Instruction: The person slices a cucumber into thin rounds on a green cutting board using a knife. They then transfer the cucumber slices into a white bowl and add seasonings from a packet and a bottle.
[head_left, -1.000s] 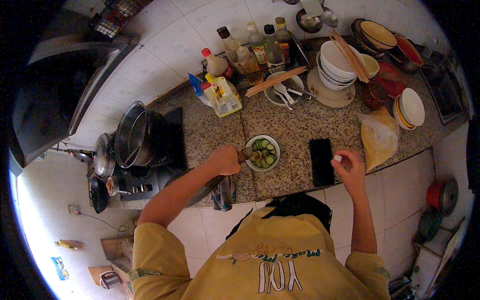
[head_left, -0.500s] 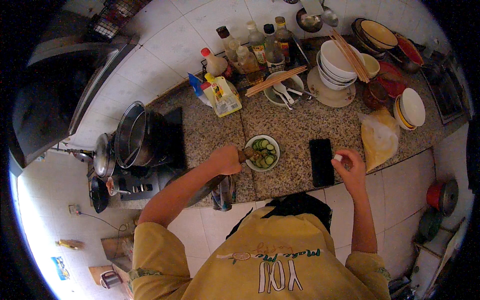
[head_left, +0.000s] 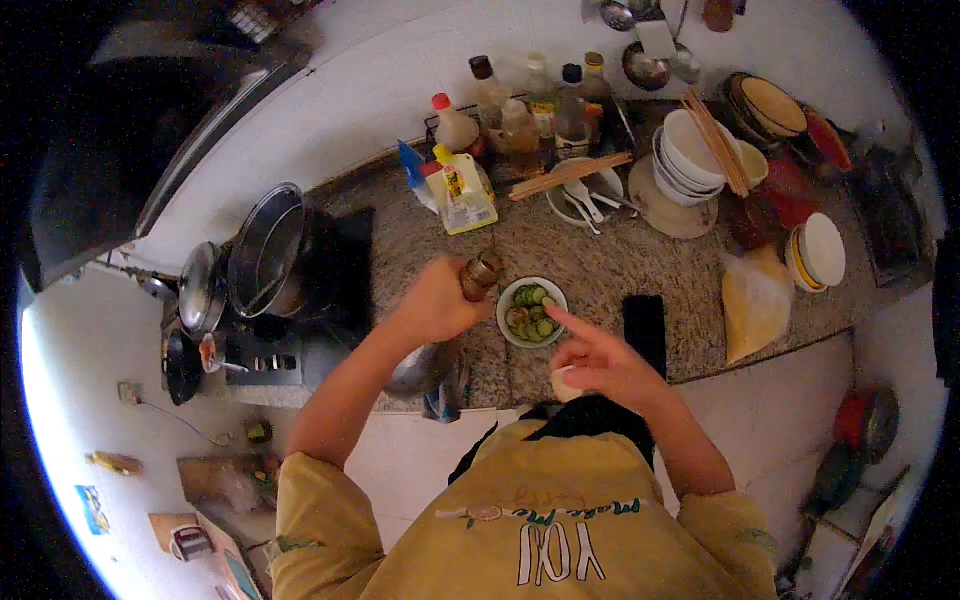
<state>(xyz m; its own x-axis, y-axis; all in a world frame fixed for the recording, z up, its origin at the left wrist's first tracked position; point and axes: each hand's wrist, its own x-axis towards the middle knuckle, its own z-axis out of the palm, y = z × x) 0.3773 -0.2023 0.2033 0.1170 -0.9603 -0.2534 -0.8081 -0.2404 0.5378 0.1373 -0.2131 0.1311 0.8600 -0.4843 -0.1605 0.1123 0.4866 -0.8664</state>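
Observation:
My left hand (head_left: 440, 298) is closed around a small brown jar (head_left: 482, 272), its open end just left of a white bowl (head_left: 503, 322). Sliced cucumber (head_left: 527, 296) lies in that bowl, with some brown bits on it. From the right, my right hand (head_left: 610, 368) reaches in, its index finger stretched to the bowl's right rim, at or just above the slices. Its other fingers are curled on a small whitish, cap-like piece (head_left: 566, 380), partly hidden by the hand. A black phone-like slab (head_left: 645, 330) lies on the counter right of the bowl.
Bottles (head_left: 573, 115) and a yellow-capped pouch (head_left: 465, 200) stand along the wall. Stacked bowls (head_left: 690, 150) with chopsticks, a bag of yellow stuff (head_left: 757, 305) and more bowls (head_left: 823, 250) are at right. A large pot (head_left: 268, 250) sits on the stove at left.
The jar has moved off the cucumber, up and left, and is less tipped. My right hand has come left from beyond the black slab to the bowl, index finger now extended. The view has shifted slightly.

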